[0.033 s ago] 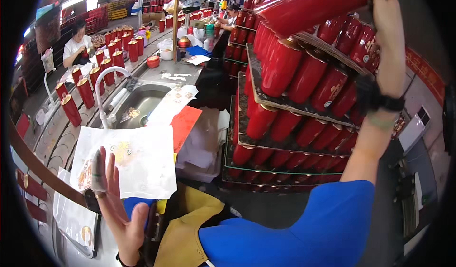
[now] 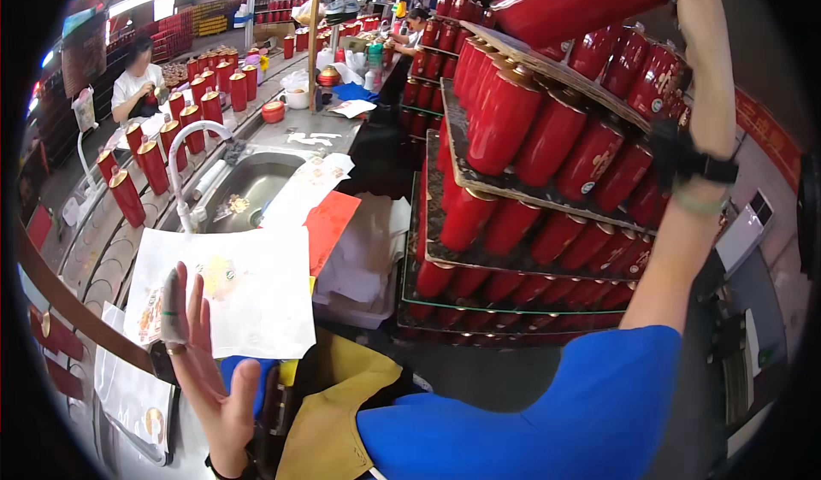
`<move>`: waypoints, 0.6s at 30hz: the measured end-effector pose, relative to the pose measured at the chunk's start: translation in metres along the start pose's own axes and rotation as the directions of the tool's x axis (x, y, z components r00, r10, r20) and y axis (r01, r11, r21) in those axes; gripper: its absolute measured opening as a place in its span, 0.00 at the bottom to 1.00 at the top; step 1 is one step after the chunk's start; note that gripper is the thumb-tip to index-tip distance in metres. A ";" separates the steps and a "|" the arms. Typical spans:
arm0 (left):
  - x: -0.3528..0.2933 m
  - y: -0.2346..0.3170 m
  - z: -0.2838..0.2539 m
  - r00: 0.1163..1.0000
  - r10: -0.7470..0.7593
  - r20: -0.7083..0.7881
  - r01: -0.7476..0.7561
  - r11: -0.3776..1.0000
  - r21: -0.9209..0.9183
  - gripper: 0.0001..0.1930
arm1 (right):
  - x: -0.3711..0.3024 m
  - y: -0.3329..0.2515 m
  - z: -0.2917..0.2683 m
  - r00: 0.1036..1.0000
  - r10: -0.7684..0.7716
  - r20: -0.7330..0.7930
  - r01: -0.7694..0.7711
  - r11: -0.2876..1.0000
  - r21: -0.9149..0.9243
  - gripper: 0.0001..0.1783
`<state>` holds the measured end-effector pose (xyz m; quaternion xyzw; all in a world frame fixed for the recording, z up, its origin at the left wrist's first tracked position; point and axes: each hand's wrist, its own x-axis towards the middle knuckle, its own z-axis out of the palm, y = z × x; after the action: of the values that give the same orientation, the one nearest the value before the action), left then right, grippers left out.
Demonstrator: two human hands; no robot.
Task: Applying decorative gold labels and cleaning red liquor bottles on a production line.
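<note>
My right hand (image 2: pixel 703 23) is raised at the upper right, with its fingers closed round the narrow end of a glossy red bottle (image 2: pixel 581 1). The bottle lies nearly level, tilted a little, above stacked boards of similar red bottles (image 2: pixel 547 138); its top edge runs out of view. At the lower left, my left hand (image 2: pixel 214 386) is open with fingers apart and nothing in it. A grey finger cot (image 2: pixel 174 309) covers one fingertip. Behind those fingers lies a white sheet (image 2: pixel 265 309) with small gold and red stickers.
A sink (image 2: pixel 278 170) with a curved white faucet (image 2: pixel 177 159) stands beyond the sheet. Red paper (image 2: pixel 329 223) lies beside it. Bottles (image 2: pixel 154 168) stand on the left-hand line, where a person (image 2: pixel 137 82) sits. A wooden post (image 2: pixel 315 44) rises behind the sink.
The red bottle and my right hand have shifted slightly up and to the right. My left hand stays open in nearly the same place.
</note>
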<state>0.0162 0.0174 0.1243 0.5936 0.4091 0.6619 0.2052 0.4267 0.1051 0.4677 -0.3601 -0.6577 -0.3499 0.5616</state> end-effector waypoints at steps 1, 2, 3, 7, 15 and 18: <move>0.001 -0.003 -0.004 0.998 0.032 0.050 -0.035 0.997 0.066 0.48 | 0.025 0.020 -0.008 0.987 0.145 -0.074 -0.155 0.976 -0.155 0.16; -0.001 -0.008 -0.011 0.999 0.002 0.041 -0.007 0.994 0.107 0.47 | 0.039 0.038 -0.017 0.995 0.083 -0.058 -0.097 0.939 -0.331 0.17; -0.002 -0.011 -0.017 0.999 0.011 0.032 -0.014 0.996 0.093 0.46 | 0.053 0.056 -0.023 0.999 0.021 -0.031 -0.033 0.868 -0.496 0.18; -0.003 -0.031 -0.028 0.999 -0.003 -0.037 0.009 0.987 0.161 0.43 | 0.082 0.143 -0.007 0.956 0.169 0.239 0.110 0.550 -0.828 0.24; -0.010 -0.054 -0.044 0.989 -0.082 -0.122 0.105 0.975 0.196 0.39 | 0.079 0.267 -0.009 0.931 0.339 0.137 -0.023 0.428 -0.903 0.25; -0.007 -0.050 -0.041 0.985 -0.106 -0.136 0.132 0.971 0.200 0.39 | 0.085 0.278 -0.016 0.919 0.366 0.143 -0.029 0.426 -0.904 0.26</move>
<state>-0.0318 0.0293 0.0820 0.5438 0.5228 0.6378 0.1554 0.6663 0.2360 0.5698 -0.7267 -0.4102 -0.5082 0.2129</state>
